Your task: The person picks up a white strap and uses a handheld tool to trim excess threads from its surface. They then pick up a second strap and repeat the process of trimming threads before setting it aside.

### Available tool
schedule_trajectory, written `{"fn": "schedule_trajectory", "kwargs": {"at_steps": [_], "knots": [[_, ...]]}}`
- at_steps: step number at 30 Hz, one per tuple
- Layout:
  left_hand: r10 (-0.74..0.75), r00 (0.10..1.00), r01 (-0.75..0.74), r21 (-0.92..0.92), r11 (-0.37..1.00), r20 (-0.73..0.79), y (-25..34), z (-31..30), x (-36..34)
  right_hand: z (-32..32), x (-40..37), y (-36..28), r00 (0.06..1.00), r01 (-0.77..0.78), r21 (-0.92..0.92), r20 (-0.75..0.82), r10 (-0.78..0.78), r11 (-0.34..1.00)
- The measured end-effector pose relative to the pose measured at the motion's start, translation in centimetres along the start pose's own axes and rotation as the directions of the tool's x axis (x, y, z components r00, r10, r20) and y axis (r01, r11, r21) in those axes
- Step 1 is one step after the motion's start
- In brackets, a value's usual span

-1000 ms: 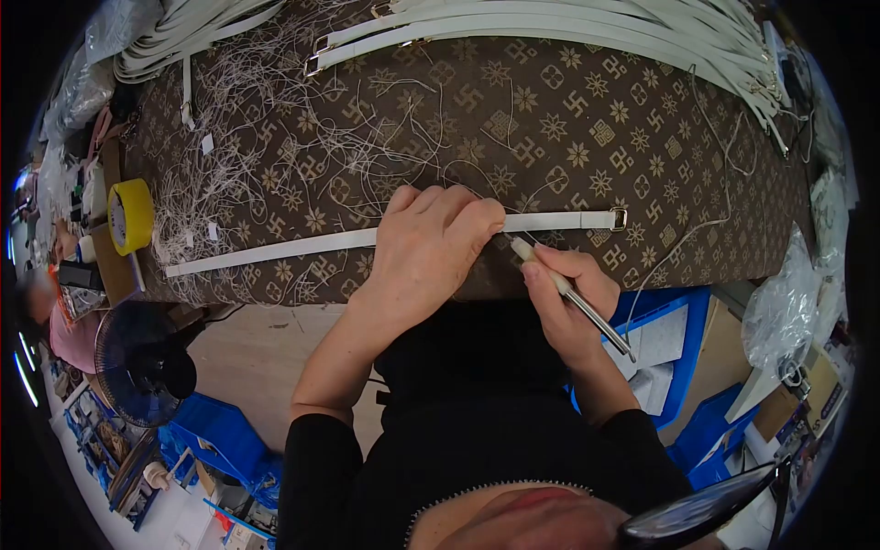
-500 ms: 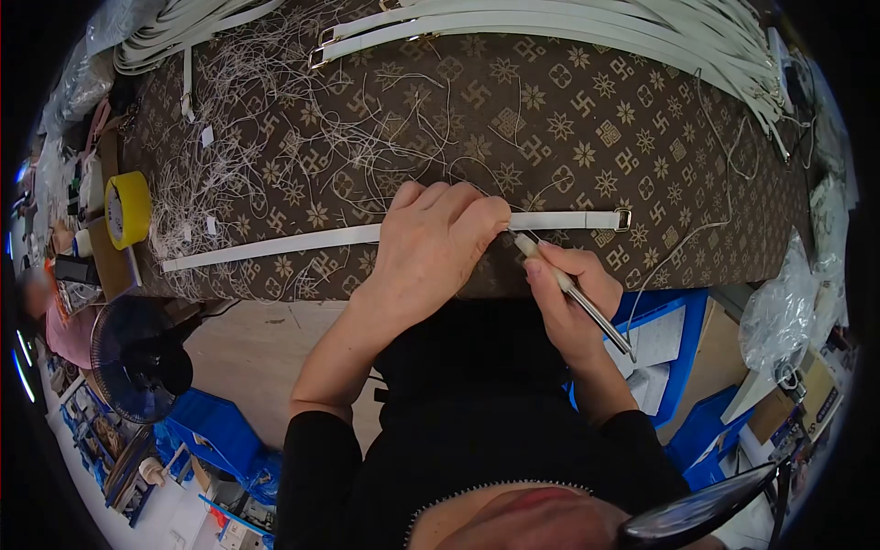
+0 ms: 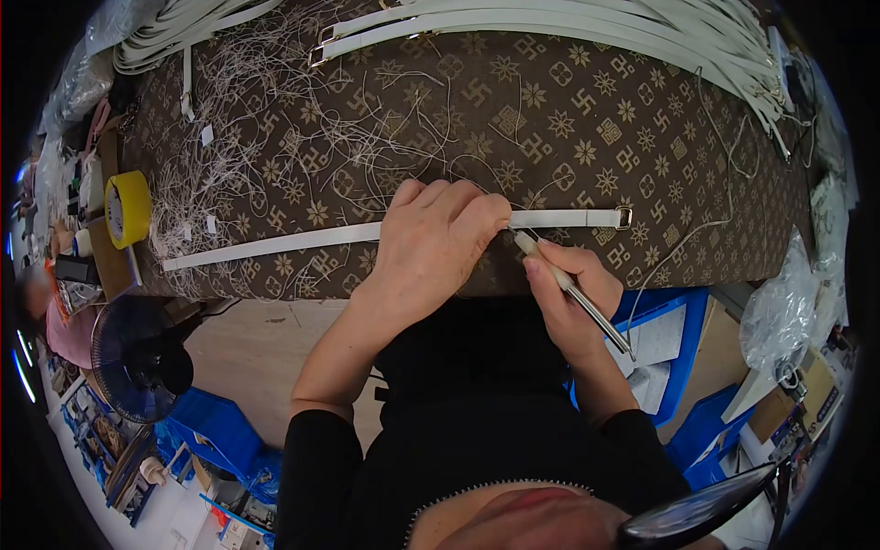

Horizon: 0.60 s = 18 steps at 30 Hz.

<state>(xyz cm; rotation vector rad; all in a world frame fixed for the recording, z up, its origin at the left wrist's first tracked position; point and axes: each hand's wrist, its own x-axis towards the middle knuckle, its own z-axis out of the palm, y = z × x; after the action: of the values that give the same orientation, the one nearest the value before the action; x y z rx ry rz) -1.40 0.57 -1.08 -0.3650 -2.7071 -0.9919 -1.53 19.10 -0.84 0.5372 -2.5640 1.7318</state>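
Note:
A narrow white belt (image 3: pixel 293 242) lies across the patterned cloth, its buckle (image 3: pixel 624 218) at the right end. My left hand (image 3: pixel 431 234) is closed over the belt's middle and hides that stretch, thumb and forefinger at its near edge. Between the thumb and fingers of my right hand (image 3: pixel 579 291) is a slim pen-like tool (image 3: pixel 596 314) with a pale grip and a shiny metal rear. Its tip points up and left, right beside my left thumb and the belt's edge. From its rear end a thin cord (image 3: pixel 676 243) runs off to the right.
Loose white threads (image 3: pixel 229 128) cover the table's left side. More white belts (image 3: pixel 568 27) are stacked along the far edge, and coiled ones (image 3: pixel 174 37) at far left. Yellow tape (image 3: pixel 127 210) stands at the left edge. A fan (image 3: pixel 137 357) and blue bins (image 3: pixel 215 431) are below.

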Motion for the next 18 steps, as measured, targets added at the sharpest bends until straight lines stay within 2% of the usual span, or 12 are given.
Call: {"fn": "schedule_trajectory", "kwargs": {"at_steps": [5,18], "knots": [[0.007,1.000,-0.007,0.005,1.000,-0.005,-0.05,0.01,0.02,0.03,0.01,-0.27,0.999,-0.039,-0.017,0.001,0.039,0.999],[0.006,1.000,-0.006,0.001,1.000,-0.003,-0.13,0.06,-0.05,0.08,-0.01,-0.09,1.000,-0.017,-0.016,-0.003,0.017,1.000]]}}
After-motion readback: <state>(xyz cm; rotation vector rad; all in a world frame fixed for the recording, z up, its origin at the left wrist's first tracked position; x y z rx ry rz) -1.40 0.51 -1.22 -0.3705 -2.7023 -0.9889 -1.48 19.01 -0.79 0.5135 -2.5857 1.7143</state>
